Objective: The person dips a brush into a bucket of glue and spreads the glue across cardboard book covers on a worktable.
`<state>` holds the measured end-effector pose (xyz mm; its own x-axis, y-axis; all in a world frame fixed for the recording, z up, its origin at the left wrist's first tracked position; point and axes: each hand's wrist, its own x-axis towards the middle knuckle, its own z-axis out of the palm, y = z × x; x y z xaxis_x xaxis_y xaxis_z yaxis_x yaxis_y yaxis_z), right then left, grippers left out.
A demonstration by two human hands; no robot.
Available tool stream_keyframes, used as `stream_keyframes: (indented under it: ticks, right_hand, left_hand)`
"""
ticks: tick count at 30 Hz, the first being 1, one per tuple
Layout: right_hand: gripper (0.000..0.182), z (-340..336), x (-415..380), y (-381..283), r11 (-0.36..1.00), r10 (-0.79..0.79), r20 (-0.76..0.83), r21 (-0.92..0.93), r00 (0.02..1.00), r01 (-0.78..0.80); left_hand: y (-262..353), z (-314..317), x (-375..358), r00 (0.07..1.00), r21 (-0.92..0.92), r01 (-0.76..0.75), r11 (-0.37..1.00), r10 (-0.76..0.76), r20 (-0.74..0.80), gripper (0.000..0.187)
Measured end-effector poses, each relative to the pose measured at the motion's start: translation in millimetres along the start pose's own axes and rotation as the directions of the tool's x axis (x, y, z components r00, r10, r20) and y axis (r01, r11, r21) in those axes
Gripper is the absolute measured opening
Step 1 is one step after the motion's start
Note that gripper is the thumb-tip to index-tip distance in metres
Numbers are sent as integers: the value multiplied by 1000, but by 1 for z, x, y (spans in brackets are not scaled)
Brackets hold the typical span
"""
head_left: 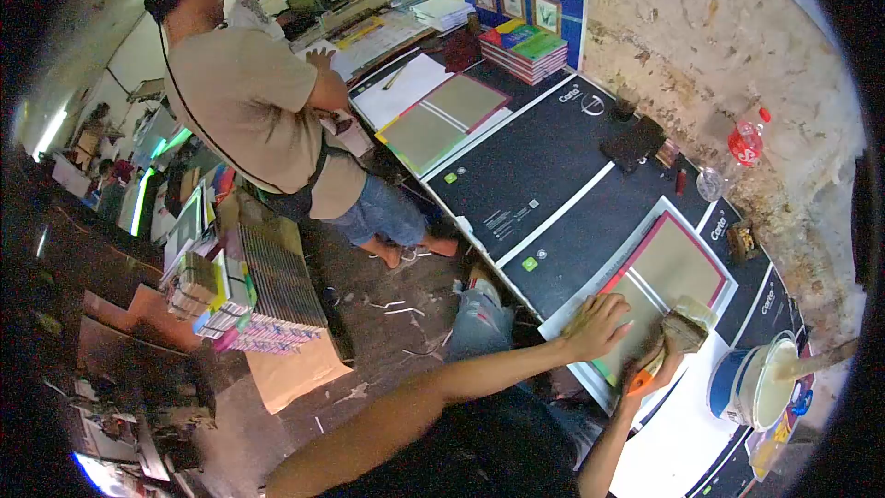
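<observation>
- The book cover (pixel 693 263) lies on a white sheet (pixel 560 315) on the bench (pixel 567 180), in front of the person: grey boards crossed by two narrow white strips, with a magenta border at the far end and green near the person.
- The left hand (pixel 597 325) rests palm down on the cover, its fingers a little bent and slightly apart.
- The right hand (pixel 653 371) is clamped around a broad brush (pixel 684 333) with an orange handle, its pale bristles over the cover.
- A blue-and-white bucket (pixel 728 385) beside the sheet holds a pale, creamy substance (pixel 772 389); a stick (pixel 825 361) leans out of it.
- By the wall stand a clear bottle (pixel 743 144) with red cap and red label, its lettering too small to read, and a clear cup (pixel 710 184).
- "Carta" is printed repeatedly in white on the bench's black covering (pixel 516 186).
</observation>
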<state>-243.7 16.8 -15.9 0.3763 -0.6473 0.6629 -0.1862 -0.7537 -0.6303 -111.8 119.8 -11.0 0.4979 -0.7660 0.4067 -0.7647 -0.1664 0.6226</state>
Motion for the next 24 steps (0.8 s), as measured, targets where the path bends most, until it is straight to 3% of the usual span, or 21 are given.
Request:
stream_keyframes:
  ticks: [4, 5, 7, 8, 11, 22, 24]
  right_hand:
    - [23, -2, 5, -13, 999, 42, 0, 30, 999, -42]
    - [42, 3, 0, -5, 990, 143, -12, 3, 990, -143]
    - [40, -2, 0, 0, 1000, -16, 28, -19, 999, 17]
    - [40, -3, 2, -3, 1000, 4, 29, 0, 1000, -4]
    - [40, -1, 3, -14, 997, 63, 41, 41, 997, -65]
    - [34, 1, 5, -17, 990, 80, -1, 119, 997, -80]
    - [35, -1, 4, -7, 998, 42, 40, 43, 998, -44]
  left_hand:
    - [-7, 12, -3, 996, -90, -30, 996, 21, -90, 36]
    - [-8, 10, -5, 999, -117, -22, 993, 16, -51, 36]
    - [-9, 10, -6, 1000, -178, -14, 984, 17, 17, 38]
    - [-8, 11, -6, 996, -170, -55, 984, 42, -80, 40]
    - [-6, 6, -7, 993, -290, 104, 951, -82, 86, 42]
    - [-10, 14, -7, 999, -266, 36, 963, -30, 27, 41]
    - [-8, 14, -9, 1000, -276, 14, 961, -16, -5, 39]
